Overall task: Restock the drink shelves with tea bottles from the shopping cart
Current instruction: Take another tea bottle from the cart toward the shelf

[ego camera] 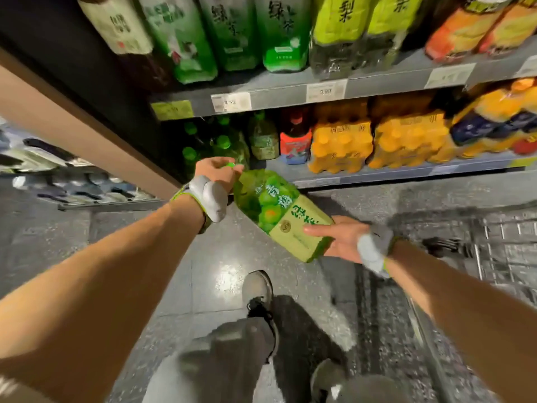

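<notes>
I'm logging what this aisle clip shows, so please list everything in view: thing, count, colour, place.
tea bottle: one, green label, held tilted between both hands above the floor
upper shelf bottles: several, cream, green, yellow-green, orange, upper shelf
green-capped bottles: several, green, lower shelf, far left
red-label bottle: one, dark with red label, lower shelf
orange multipacks: at least two, orange, lower shelf, right of it
price tags: several, white and yellow, upper shelf edge
shopping cart: one, metal wire, right
floor: grey speckled
shoes: two, grey, bottom centre
left hand: grips the bottle's cap end, grey wrist band
right hand: supports the bottle's base, grey wrist band
</notes>
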